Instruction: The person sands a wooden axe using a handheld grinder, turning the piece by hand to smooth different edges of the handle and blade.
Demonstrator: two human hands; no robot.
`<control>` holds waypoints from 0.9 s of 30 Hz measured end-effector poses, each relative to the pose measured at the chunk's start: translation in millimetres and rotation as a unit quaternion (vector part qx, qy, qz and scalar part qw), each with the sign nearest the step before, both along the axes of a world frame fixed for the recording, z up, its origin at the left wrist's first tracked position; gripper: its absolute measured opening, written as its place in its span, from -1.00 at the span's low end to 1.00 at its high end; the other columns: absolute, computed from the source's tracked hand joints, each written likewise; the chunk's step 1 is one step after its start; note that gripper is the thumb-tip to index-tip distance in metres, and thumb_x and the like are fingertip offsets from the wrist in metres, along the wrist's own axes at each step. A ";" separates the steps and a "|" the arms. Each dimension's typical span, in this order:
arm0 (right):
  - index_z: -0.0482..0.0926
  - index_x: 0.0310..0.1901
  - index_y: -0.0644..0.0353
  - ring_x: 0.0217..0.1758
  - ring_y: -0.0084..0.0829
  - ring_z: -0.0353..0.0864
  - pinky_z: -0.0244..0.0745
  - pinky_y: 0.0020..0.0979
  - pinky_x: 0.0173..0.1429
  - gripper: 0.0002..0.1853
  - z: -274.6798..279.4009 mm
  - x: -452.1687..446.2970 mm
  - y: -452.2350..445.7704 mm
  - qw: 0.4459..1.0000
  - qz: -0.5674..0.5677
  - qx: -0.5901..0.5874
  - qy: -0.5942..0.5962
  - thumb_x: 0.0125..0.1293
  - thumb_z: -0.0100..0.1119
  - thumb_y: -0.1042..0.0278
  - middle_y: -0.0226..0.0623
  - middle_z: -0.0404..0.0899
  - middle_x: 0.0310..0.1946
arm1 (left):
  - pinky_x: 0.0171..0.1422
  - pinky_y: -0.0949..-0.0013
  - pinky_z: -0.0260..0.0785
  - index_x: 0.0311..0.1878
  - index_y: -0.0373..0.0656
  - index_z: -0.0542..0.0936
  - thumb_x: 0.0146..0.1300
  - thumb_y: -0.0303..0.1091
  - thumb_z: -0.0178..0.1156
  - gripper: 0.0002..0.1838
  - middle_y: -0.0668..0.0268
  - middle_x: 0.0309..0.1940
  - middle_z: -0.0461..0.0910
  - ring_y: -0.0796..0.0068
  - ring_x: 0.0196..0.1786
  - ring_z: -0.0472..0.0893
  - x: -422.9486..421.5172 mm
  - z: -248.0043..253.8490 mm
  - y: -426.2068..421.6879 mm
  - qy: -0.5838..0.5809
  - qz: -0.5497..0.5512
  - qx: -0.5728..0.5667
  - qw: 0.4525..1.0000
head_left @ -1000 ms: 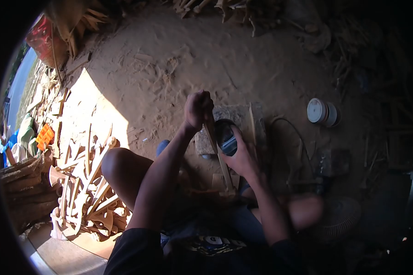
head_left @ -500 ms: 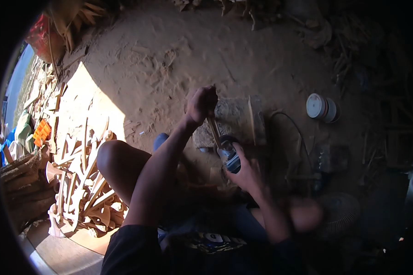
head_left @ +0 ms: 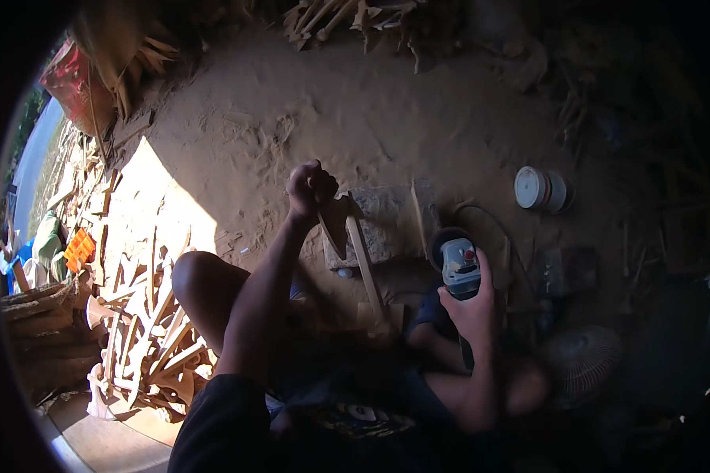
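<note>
My left hand [head_left: 311, 189] is closed on the head end of a wooden axe-shaped piece [head_left: 363, 256]. Its pale handle slants down toward my lap, and its blade-like part lies in shade beside my wrist. To the right, my right hand [head_left: 472, 307] is wrapped round an angle grinder [head_left: 459, 264] with a dark round disc at its upper end. The disc and the wooden piece are apart. Behind them lies a wooden block [head_left: 394, 213] on the ground, with a thin strip of wood across it.
A heap of carved wooden pieces [head_left: 146, 347] lies by my left knee in sunlight. A white bucket [head_left: 535, 189] rests at the right, beyond a dark cable [head_left: 501, 225]. A round fan guard [head_left: 582, 363] is near my right knee. More wooden pieces [head_left: 323, 20] lie at the far edge.
The grinder has moved right, off the wooden piece. My left hand has shifted left and slightly down, and the piece has turned so its blade-like part shows.
</note>
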State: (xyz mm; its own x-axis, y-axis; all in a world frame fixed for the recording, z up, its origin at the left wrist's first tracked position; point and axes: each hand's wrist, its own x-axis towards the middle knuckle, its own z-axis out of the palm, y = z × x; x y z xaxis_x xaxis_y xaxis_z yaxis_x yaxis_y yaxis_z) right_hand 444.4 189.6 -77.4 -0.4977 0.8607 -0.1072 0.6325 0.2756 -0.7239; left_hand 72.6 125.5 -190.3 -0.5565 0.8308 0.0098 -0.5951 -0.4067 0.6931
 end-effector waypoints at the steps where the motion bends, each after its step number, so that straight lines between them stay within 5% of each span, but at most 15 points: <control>1: 0.25 0.56 0.09 0.34 -0.01 0.65 0.52 -0.09 0.39 -0.01 8.0 0.8 5.7 1.000 -0.020 0.013 -0.016 0.07 0.56 0.32 0.08 0.62 0.26 | -0.51 0.34 0.05 -0.61 0.02 0.25 0.46 -0.09 -0.03 -0.54 0.43 -0.82 0.18 0.49 -0.71 0.20 -5.6 -4.7 0.5 -0.019 -0.012 0.035 0.999; 5: 0.31 0.51 0.12 0.21 0.00 0.73 0.59 -0.07 0.28 -0.02 28.8 8.0 20.4 0.993 -0.055 0.085 0.064 0.04 0.60 0.28 0.05 0.68 0.19 | -0.38 0.36 0.19 -0.56 0.00 0.37 0.48 -0.08 0.04 -0.57 0.42 -0.82 0.22 0.43 -0.70 0.23 -24.9 -10.2 11.1 -0.072 0.059 0.060 0.994; 7: 0.31 0.51 0.15 0.23 -0.01 0.72 0.59 -0.09 0.28 -0.03 27.0 17.4 30.1 0.986 -0.061 0.142 0.068 0.04 0.60 0.28 0.05 0.66 0.21 | -0.19 0.26 0.31 -0.44 -0.06 0.50 0.45 -0.09 0.15 -0.65 0.32 -0.67 0.39 0.31 -0.52 0.40 -36.7 -21.1 3.6 0.054 0.124 -0.198 0.971; 9: 0.31 0.51 0.17 0.24 -0.03 0.71 0.59 -0.10 0.28 -0.04 30.1 22.7 36.6 0.979 -0.070 0.173 0.084 0.05 0.60 0.29 0.04 0.64 0.23 | -0.01 0.12 0.36 -0.30 -0.10 0.58 0.41 -0.09 0.25 -0.72 0.23 -0.45 0.51 0.17 -0.28 0.50 -45.4 -43.2 -7.9 0.270 0.193 -0.426 0.842; 11: 0.32 0.50 0.18 0.25 -0.06 0.70 0.59 -0.11 0.28 -0.04 36.3 27.3 38.4 0.976 -0.080 0.171 0.111 0.05 0.60 0.29 0.03 0.62 0.25 | 0.17 -0.06 0.34 -0.14 -0.12 0.62 0.36 -0.10 0.34 -0.72 0.14 -0.18 0.59 0.02 0.02 0.52 -37.2 -67.7 -27.3 0.534 0.240 -0.583 0.563; 12: 0.32 0.49 0.19 0.25 -0.07 0.70 0.59 -0.12 0.28 -0.05 41.2 29.0 39.0 0.975 -0.084 0.166 0.124 0.05 0.60 0.29 0.03 0.62 0.25 | 0.22 -0.20 0.25 -0.04 -0.10 0.58 0.31 -0.05 0.36 -0.64 0.09 0.09 0.51 -0.10 0.25 0.36 -24.6 -76.1 -30.4 0.545 0.240 -0.566 0.570; 13: 0.32 0.49 0.19 0.25 -0.09 0.70 0.60 -0.12 0.27 -0.05 46.6 29.7 39.5 0.974 -0.090 0.158 0.137 0.05 0.60 0.30 0.03 0.62 0.25 | 0.23 -0.15 0.25 0.02 -0.10 0.55 0.28 -0.07 0.37 -0.61 0.10 0.09 0.50 -0.08 0.17 0.42 -11.2 -86.1 -30.4 0.596 0.246 -0.535 0.545; 15: 0.32 0.48 0.20 0.24 -0.12 0.70 0.60 -0.13 0.27 -0.06 47.0 31.1 38.5 0.973 -0.100 0.141 0.154 0.06 0.60 0.30 0.02 0.63 0.24 | 0.18 -0.20 0.34 0.11 -0.15 0.48 0.30 -0.10 0.31 -0.55 0.03 0.11 0.47 -0.13 0.14 0.47 24.7 -99.2 -34.0 0.628 0.166 -0.466 0.601; 16: 0.33 0.48 0.20 0.23 -0.13 0.71 0.60 -0.13 0.26 -0.06 46.2 32.5 40.2 0.973 -0.103 0.135 0.160 0.06 0.61 0.31 0.02 0.63 0.23 | 0.20 -0.26 0.36 0.18 -0.23 0.43 0.29 -0.08 0.32 -0.46 -0.09 0.14 0.43 -0.21 0.15 0.47 53.1 -100.2 -30.1 0.520 0.127 -0.513 0.671; 17: 0.33 0.48 0.21 0.22 -0.14 0.71 0.60 -0.13 0.26 -0.07 46.0 32.8 41.9 0.972 -0.105 0.129 0.165 0.06 0.61 0.31 0.02 0.63 0.22 | 0.25 -0.28 0.34 0.22 -0.30 0.38 0.31 -0.03 0.30 -0.38 -0.24 0.18 0.35 -0.24 0.17 0.47 79.4 -127.7 -35.9 0.556 0.188 -0.465 0.662; 18: 0.32 0.48 0.21 0.21 -0.13 0.71 0.60 -0.12 0.26 -0.06 46.4 32.7 42.1 0.972 -0.106 0.129 0.166 0.06 0.61 0.31 0.02 0.64 0.19 | 0.25 -0.23 0.35 0.27 -0.33 0.32 0.34 0.04 0.28 -0.30 -0.31 0.14 0.30 -0.29 0.16 0.44 95.6 -167.1 -41.8 0.616 0.142 -0.533 0.563; 21: 0.32 0.48 0.21 0.19 -0.13 0.71 0.60 -0.11 0.26 -0.05 44.9 34.8 42.4 0.975 -0.099 0.139 0.144 0.06 0.61 0.30 0.02 0.64 0.18 | 0.26 -0.18 0.36 0.25 -0.30 0.30 0.26 0.02 0.38 -0.26 -0.29 0.12 0.29 -0.34 0.16 0.39 121.7 -152.7 -47.9 0.543 0.126 -0.567 0.607; 23: 0.32 0.48 0.21 0.20 -0.12 0.71 0.59 -0.11 0.27 -0.05 48.5 34.5 40.8 0.975 -0.102 0.131 0.147 0.05 0.62 0.30 0.02 0.64 0.18 | 0.24 -0.04 0.40 0.22 -0.26 0.25 -0.04 -0.35 0.47 -0.22 -0.17 0.08 0.32 -0.16 0.19 0.46 108.1 -164.1 -40.1 0.341 0.176 -0.576 0.722; 27: 0.34 0.46 0.21 0.21 -0.12 0.70 0.58 -0.11 0.28 -0.06 47.3 34.9 39.4 0.972 -0.095 0.147 0.160 0.04 0.63 0.29 0.03 0.64 0.18 | -0.07 0.20 0.51 0.14 -0.32 0.38 0.04 -0.49 0.32 -0.44 0.08 -0.09 0.50 0.19 -0.16 0.60 85.1 -116.9 -52.2 0.166 0.203 -0.519 0.813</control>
State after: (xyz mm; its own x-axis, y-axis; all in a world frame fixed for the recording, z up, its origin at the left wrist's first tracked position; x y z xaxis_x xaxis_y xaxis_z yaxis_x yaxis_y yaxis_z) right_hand 479.3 229.0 -30.1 -0.2947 0.9105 0.2902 0.4479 0.3999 -0.7997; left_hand 157.7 73.3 -307.2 -0.8967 0.2359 -0.3746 -0.2678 0.3847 0.8833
